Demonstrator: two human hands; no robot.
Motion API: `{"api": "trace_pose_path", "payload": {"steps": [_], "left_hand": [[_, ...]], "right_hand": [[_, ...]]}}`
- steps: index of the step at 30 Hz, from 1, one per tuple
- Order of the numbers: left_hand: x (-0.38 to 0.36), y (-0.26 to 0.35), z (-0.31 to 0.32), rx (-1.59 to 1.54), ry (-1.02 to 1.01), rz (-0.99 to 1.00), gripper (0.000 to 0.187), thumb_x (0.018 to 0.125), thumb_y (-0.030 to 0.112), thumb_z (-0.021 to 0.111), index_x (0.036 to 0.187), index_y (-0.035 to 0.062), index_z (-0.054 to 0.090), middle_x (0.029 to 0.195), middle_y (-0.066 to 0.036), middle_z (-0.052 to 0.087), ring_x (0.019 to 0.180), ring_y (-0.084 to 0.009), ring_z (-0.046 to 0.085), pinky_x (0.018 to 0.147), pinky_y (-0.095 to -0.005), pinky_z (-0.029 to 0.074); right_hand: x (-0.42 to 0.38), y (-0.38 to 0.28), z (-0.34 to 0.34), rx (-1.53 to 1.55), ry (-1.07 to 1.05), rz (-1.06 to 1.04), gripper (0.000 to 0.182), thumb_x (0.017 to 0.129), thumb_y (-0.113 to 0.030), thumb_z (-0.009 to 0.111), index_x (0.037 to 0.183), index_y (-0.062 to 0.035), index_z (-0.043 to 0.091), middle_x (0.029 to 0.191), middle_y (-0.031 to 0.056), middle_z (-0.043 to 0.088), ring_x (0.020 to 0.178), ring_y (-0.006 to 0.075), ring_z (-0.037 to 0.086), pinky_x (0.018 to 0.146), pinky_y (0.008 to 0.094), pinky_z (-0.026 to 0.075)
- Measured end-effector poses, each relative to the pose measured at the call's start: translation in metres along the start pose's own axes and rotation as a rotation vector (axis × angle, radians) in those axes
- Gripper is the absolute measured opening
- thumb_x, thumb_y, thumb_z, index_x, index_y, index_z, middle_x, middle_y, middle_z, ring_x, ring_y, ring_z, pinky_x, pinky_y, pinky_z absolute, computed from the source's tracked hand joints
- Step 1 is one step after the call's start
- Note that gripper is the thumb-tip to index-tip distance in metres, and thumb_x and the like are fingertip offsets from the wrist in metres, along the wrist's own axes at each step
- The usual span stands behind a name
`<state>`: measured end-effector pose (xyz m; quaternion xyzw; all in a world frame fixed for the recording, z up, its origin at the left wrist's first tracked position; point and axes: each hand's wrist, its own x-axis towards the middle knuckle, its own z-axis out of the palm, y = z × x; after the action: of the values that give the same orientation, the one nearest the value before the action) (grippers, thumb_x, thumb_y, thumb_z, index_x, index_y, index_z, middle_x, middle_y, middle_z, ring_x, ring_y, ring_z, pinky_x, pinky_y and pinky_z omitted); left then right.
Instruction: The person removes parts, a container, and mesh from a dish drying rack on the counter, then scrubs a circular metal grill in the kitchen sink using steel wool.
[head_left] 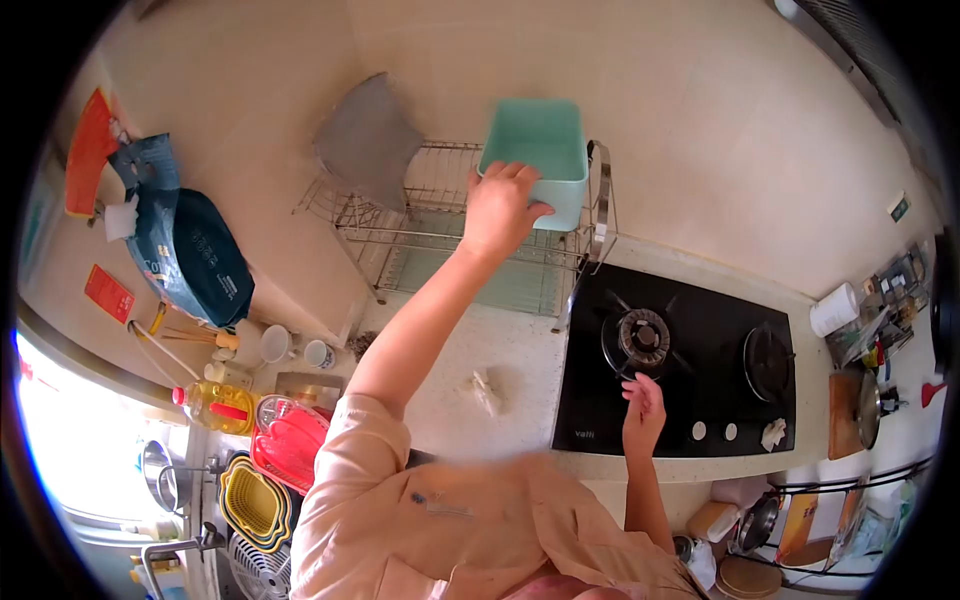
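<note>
My left hand reaches to the wire dish rack and grips the near rim of a mint-green plastic bin. The fingers go over the rim, with the thumb on the outer wall. The bin sits at the right end of the rack's top tier, its open top facing me. A grey curved sheet-like piece leans at the rack's left end. My right hand is held near the front burner of the black gas stove, holding nothing, its fingers loosely apart.
A crumpled tissue lies on the counter. To the left are an oil bottle, a red basket, yellow baskets and cups. A blue bag hangs on the wall. A paper roll stands right of the stove.
</note>
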<state>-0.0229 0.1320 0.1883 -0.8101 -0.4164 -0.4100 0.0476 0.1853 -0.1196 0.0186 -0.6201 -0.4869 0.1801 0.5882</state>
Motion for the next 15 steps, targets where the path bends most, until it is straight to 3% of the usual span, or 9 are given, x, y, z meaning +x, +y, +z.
{"api": "trace_pose_path", "payload": {"steps": [5,10,13,15], "left_hand": [[-0.009,0.015,0.025,0.061,-0.072,0.036,0.033,0.066,0.023,0.075,0.09,0.0079,0.06,0.089,-0.004,0.061,0.093,-0.0261,0.054,0.087,-0.0527,0.038],[-0.013,0.022,0.018,0.082,-0.109,-0.005,0.033,0.069,0.026,0.074,0.093,0.0096,0.061,0.093,-0.002,0.062,0.096,-0.0253,0.054,0.083,-0.0488,0.04],[-0.015,0.024,0.011,0.021,-0.137,-0.017,0.04,0.069,0.026,0.074,0.104,0.0101,0.06,0.104,-0.006,0.059,0.101,-0.0284,0.052,0.086,-0.0487,0.04],[-0.024,0.025,0.006,-0.025,-0.034,0.027,0.054,0.068,0.028,0.076,0.115,0.0107,0.054,0.117,-0.011,0.052,0.109,-0.0322,0.046,0.089,-0.0499,0.039]], "right_hand": [[-0.026,0.016,-0.025,0.004,0.093,0.143,0.019,0.093,-0.003,0.044,0.109,0.0002,0.055,0.09,0.0094,0.063,0.081,0.0139,0.06,0.074,0.0246,0.05],[-0.022,0.009,-0.015,0.032,0.03,0.109,0.02,0.093,-0.003,0.045,0.11,0.0,0.055,0.093,0.0093,0.063,0.08,0.0133,0.06,0.073,0.0239,0.049],[-0.016,0.0,-0.002,0.042,-0.034,0.128,0.021,0.093,-0.003,0.045,0.111,0.0002,0.054,0.094,0.0094,0.063,0.08,0.0135,0.06,0.073,0.0243,0.049],[-0.009,-0.002,0.007,0.024,-0.089,0.1,0.025,0.091,-0.003,0.048,0.115,-0.0001,0.053,0.096,0.0104,0.063,0.08,0.0137,0.061,0.072,0.0241,0.049]]}}
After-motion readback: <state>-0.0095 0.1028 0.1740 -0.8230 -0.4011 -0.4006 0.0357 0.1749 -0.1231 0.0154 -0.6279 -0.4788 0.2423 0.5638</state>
